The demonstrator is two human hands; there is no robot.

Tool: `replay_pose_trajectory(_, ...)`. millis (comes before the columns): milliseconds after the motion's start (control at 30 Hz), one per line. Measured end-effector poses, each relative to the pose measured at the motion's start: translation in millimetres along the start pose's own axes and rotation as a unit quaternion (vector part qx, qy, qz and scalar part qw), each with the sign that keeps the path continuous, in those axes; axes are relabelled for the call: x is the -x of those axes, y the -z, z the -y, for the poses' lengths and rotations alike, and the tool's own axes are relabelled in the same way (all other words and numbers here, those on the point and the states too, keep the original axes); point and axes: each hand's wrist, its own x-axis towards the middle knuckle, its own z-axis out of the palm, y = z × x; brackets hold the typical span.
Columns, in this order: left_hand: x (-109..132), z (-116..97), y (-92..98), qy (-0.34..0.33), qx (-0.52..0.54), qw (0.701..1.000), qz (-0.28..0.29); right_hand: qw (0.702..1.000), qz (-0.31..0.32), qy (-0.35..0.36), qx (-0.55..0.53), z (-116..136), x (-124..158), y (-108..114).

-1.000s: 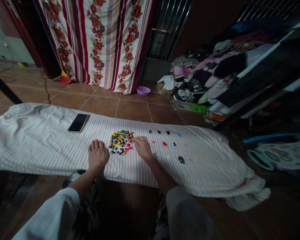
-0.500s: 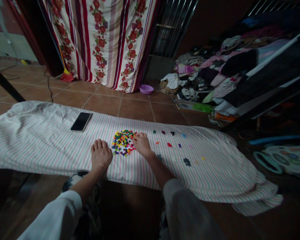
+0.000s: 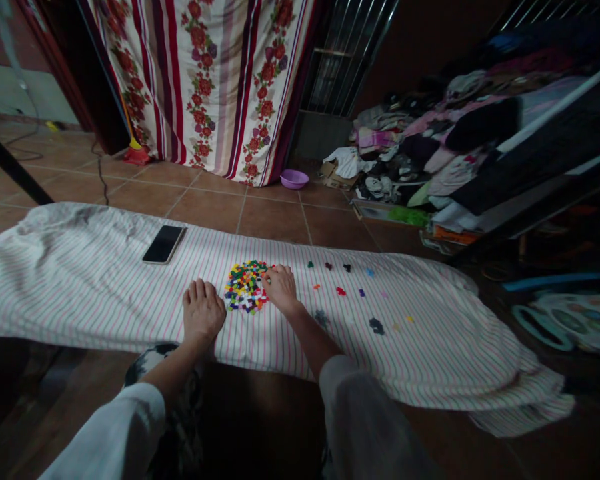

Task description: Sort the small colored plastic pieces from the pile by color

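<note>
A pile of small multicoloured pieces (image 3: 245, 287) lies on the striped cloth (image 3: 105, 287). Flat on the cloth, just left of the pile, rests my left hand (image 3: 203, 311), fingers out and nothing in it. My right hand (image 3: 281, 288) is at the pile's right edge, its fingers drawn together; whatever they pinch is too small to make out. Right of it are small sorted groups, among them red pieces (image 3: 341, 291), green pieces (image 3: 311, 265), blue pieces (image 3: 370, 272) and a larger dark grey group (image 3: 377, 326).
A phone (image 3: 164, 244) lies on the cloth behind my left hand. On the tiled floor beyond stand a purple bowl (image 3: 294, 179) and a red dustpan or broom (image 3: 137, 155) by a floral curtain (image 3: 230, 87). Clothes (image 3: 380, 143) are heaped at the right.
My right hand has shifted very slightly at the pile's edge, its fingers drawn in a little more. My left hand has stayed in place. The view has moved slightly.
</note>
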Motion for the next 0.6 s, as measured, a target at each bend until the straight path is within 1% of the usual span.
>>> replay_pose_trajectory(167, 0.1, 0.1, -0.7, -0.001, -0.006, 1.0, -0.005, 0.998, -0.019, -0.015, -0.054, -2.7, 4.3, 4.8)
replay_pose_trajectory(267, 0.1, 0.5, -1.3, 0.001, -0.003, 1.0, -0.009, 0.991, -0.034, -0.031, -0.125, -4.3, 7.6, 5.0)
replay_pose_trajectory(367, 0.1, 0.6, -1.1, 0.001, -0.002, 1.0, -0.006, 0.973, -0.04, -0.065, -0.218, -5.5, 12.8, 3.4)
replay_pose_trajectory(467, 0.0, 0.3, 0.3, 0.0, -0.006, 1.0, -0.001, 0.951, -0.037, -0.101, -0.29, -6.4, 18.1, 1.5)
replay_pose_trajectory(600, -0.3, -0.5, 3.2, 0.002, -0.002, 1.0, 0.005, 0.913, -0.04, -0.139, -0.382, -7.8, 20.9, 0.8)
